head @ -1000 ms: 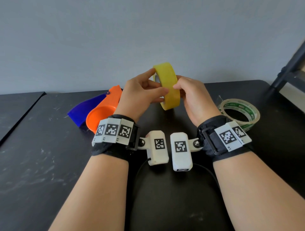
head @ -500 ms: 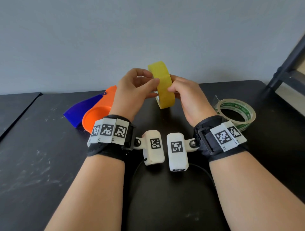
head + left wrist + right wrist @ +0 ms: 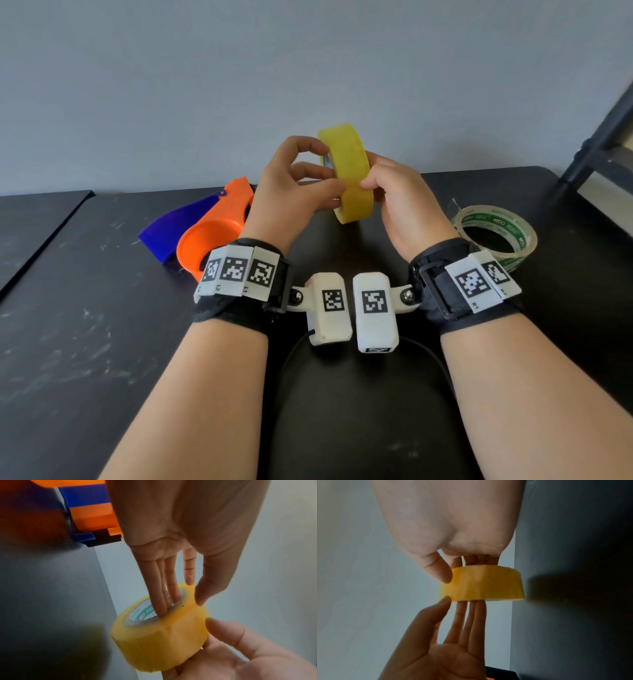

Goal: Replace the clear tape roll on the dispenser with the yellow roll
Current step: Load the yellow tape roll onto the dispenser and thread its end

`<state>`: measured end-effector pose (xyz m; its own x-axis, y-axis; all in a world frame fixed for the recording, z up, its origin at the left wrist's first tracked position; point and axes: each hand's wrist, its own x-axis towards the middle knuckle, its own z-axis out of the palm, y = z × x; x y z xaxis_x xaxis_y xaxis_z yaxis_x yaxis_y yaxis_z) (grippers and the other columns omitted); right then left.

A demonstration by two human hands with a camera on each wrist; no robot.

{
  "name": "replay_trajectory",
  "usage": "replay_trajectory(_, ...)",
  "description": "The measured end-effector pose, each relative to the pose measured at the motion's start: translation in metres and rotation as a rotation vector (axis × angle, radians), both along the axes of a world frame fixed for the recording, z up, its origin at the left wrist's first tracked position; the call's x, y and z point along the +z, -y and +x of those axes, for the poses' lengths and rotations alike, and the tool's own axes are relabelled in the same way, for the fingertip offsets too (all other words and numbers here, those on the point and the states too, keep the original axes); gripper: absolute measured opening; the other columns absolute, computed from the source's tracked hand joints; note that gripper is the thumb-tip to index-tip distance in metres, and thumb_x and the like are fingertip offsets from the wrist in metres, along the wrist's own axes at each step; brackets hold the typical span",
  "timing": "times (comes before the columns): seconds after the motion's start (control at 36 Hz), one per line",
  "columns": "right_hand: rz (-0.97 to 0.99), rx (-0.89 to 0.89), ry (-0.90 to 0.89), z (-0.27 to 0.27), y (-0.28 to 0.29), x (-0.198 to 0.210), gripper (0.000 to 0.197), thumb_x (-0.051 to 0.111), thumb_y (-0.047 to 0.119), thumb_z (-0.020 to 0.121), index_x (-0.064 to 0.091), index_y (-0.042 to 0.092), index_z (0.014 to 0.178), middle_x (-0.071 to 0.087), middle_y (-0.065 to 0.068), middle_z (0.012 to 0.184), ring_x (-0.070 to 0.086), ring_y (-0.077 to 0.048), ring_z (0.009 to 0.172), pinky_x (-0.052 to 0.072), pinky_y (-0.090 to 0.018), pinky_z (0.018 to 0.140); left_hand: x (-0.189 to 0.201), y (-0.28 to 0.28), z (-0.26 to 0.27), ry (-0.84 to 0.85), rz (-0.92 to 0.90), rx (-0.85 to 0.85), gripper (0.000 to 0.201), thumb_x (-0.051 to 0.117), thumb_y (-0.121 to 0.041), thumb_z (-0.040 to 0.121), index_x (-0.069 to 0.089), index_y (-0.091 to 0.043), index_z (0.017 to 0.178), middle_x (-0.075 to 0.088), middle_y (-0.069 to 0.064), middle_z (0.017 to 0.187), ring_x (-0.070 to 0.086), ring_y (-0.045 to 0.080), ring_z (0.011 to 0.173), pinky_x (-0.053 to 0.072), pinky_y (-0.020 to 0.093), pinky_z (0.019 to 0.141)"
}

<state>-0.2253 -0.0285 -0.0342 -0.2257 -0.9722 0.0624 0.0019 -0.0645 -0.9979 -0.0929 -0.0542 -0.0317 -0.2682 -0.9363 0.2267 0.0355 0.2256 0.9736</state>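
The yellow roll [image 3: 352, 178] is held upright in the air above the black table [image 3: 85, 342], between both hands. My left hand [image 3: 327, 169] has fingers [image 3: 164, 601] pushed into the roll's core and its thumb on the yellow outer face. My right hand [image 3: 376, 186] holds the roll's other side, with its thumb [image 3: 443, 574] on the outer face and fingers behind. The orange and blue dispenser [image 3: 212, 233] lies on the table to the left, behind my left wrist. The clear roll [image 3: 496, 236] lies flat on the table to the right.
A grey wall stands close behind the table. A dark frame leg [image 3: 603, 144] rises at the far right corner. A black cable [image 3: 291, 353] runs between my forearms. A seam at the left [image 3: 44, 240] separates a second table top.
The yellow roll has stayed in the air between both hands and turned slightly. My left fingers have shifted on it, the index finger now curled over its top edge.
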Motion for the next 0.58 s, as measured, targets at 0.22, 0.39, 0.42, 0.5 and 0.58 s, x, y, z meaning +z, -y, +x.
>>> replay_trajectory(0.22,-0.045,0.052,-0.085,0.0000,-0.0065,-0.0007,0.053,0.047,-0.001,0.078,0.068,0.016,0.123,0.072,-0.007,0.115,0.062,-0.022,0.115,0.047,-0.036,0.101,-0.0011,0.0042,0.0050,-0.162,0.041,0.029,0.030,0.061,0.009,0.082,0.052,-0.009,0.103,0.069,0.021,0.087,0.069,0.027,0.074,0.061,0.040,0.074)
replay_trajectory(0.39,-0.062,0.048,-0.093,0.0011,-0.0065,-0.0014,0.039,0.051,0.000,0.084,0.073,0.022,0.109,0.074,-0.006,0.110,0.066,-0.018,0.108,0.050,-0.031,0.097,-0.0018,0.0079,0.0058,-0.205,0.063,0.068,0.020,0.060,0.005,0.085,0.054,-0.008,0.099,0.070,0.015,0.080,0.068,0.024,0.069,0.060,0.034,0.070)
replay_trajectory(0.42,-0.066,0.047,-0.088,0.0011,-0.0065,-0.0015,0.037,0.051,0.001,0.084,0.073,0.023,0.104,0.075,-0.005,0.108,0.067,-0.016,0.102,0.051,-0.031,0.096,-0.0020,0.0082,0.0050,-0.194,0.063,0.075,0.018,0.060,0.004,0.085,0.055,-0.007,0.098,0.069,0.014,0.081,0.068,0.024,0.069,0.060,0.034,0.071)
replay_trajectory(0.5,-0.065,0.045,-0.075,0.0008,-0.0054,-0.0026,0.034,0.051,0.004,0.084,0.075,0.027,0.093,0.076,0.000,0.097,0.067,-0.010,0.092,0.051,-0.032,0.093,-0.0023,0.0089,0.0039,-0.132,0.056,0.075,0.017,0.063,0.000,0.085,0.059,-0.007,0.100,0.068,0.010,0.085,0.067,0.022,0.073,0.060,0.036,0.076)
replay_trajectory(0.58,-0.040,0.022,-0.077,0.0000,-0.0046,-0.0030,0.027,0.052,0.017,0.080,0.075,0.025,0.091,0.075,-0.007,0.104,0.067,-0.020,0.098,0.049,-0.041,0.098,-0.0022,0.0079,0.0050,-0.051,0.034,0.030,0.029,0.067,0.000,0.082,0.058,-0.013,0.106,0.067,0.007,0.091,0.066,0.021,0.082,0.060,0.036,0.077)
